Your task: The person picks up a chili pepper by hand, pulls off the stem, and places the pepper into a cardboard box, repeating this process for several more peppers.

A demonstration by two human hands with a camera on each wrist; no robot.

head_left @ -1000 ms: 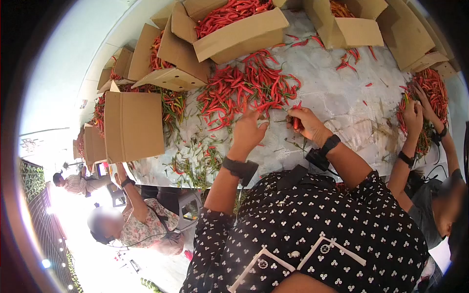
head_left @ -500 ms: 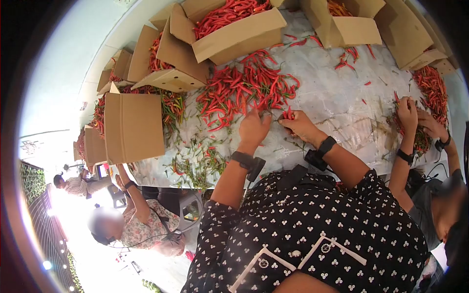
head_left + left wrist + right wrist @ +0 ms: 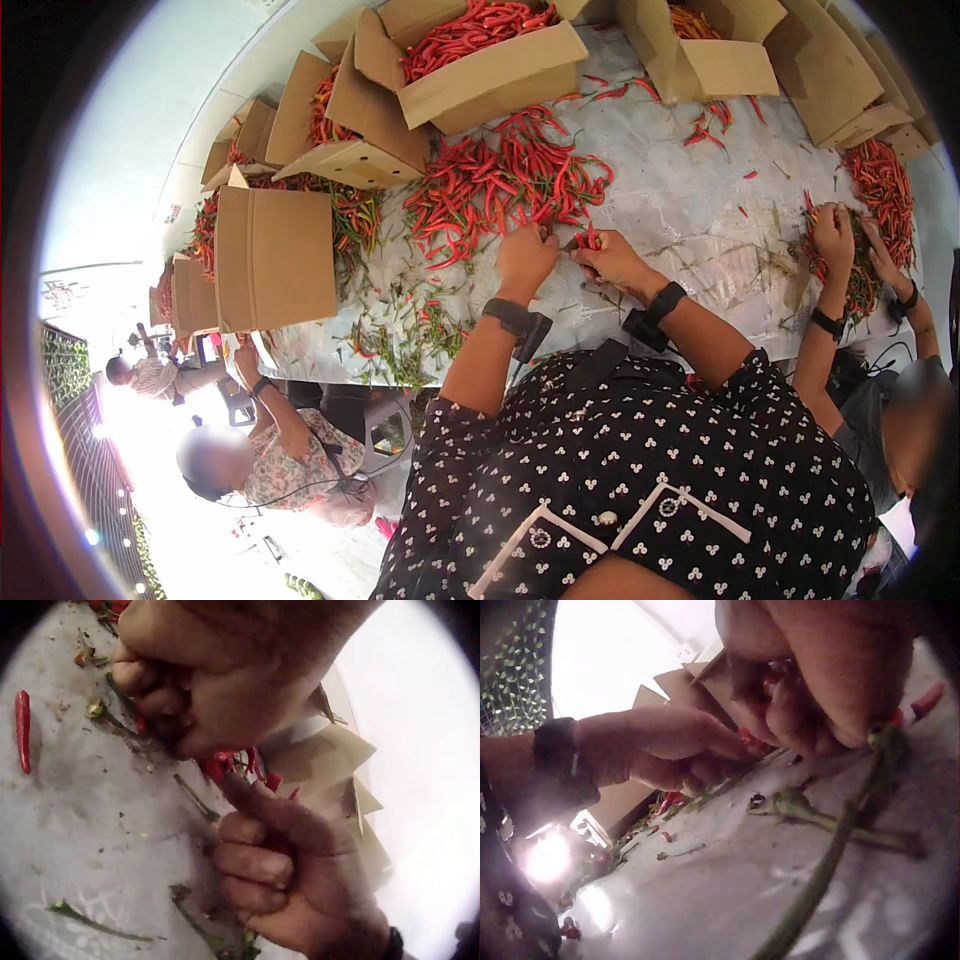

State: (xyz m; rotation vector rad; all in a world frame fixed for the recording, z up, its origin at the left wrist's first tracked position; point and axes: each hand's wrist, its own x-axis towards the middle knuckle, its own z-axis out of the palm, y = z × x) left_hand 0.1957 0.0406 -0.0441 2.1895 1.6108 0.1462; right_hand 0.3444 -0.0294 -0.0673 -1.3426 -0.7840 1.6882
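Observation:
Both hands are close together at the near edge of a loose pile of red chillies (image 3: 500,180) with green stems. My right hand (image 3: 615,262) holds several red chillies (image 3: 590,238) in its curled fingers, their ends sticking out at the top. Beside it, my left hand (image 3: 525,262) is curled with its fingertips facing the right hand. In the left wrist view, a bit of red chilli (image 3: 181,675) shows between the left hand's bent fingers, most of it hidden. Loose green stems (image 3: 101,924) lie on the sheet below both hands.
Cardboard boxes (image 3: 495,80) of chillies line the back; another box (image 3: 275,260) stands at left. Plucked green stems (image 3: 405,330) are scattered front left. At right, another person's hands (image 3: 835,235) work over a chilli heap (image 3: 882,195). A second person (image 3: 300,455) sits at left.
My left hand has moved right from the pile's edge toward my right hand. The right hand has shifted slightly left, still gripping its chillies. The hands of the person at right have moved too.

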